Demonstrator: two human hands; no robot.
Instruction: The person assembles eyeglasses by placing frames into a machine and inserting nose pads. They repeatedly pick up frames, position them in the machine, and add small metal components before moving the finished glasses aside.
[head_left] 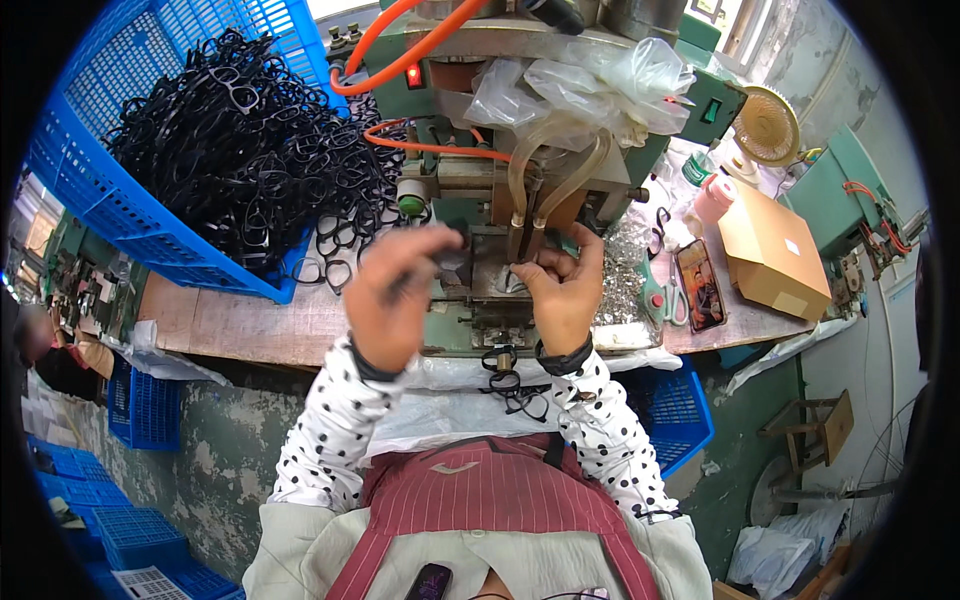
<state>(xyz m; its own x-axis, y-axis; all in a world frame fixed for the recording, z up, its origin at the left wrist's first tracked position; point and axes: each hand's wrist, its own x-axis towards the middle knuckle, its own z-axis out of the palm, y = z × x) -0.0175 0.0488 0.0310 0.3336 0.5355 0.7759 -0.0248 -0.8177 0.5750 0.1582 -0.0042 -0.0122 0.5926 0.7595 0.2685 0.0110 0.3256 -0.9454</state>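
My left hand [392,290] is raised in front of a small green machine [470,180], blurred, its fingers curled together over a dark piece that looks like a black eyeglass frame. My right hand [562,290] rests at the machine's metal fixture [490,285], thumb and fingers pinched on a small pale part below two clear tubes [545,190]. A blue crate [100,190] heaped with black eyeglass frames [240,140] stands to the left. Two or three more black frames [512,385] lie on the plastic sheet at my lap.
Right of the machine lie a pile of small shiny metal parts [625,265], green-handled scissors [665,300], a phone [700,285], a pink roll [714,198], a cardboard box [772,250] and a small fan [766,125]. Orange hoses [420,45] loop above. Blue crates [145,405] sit under the wooden bench.
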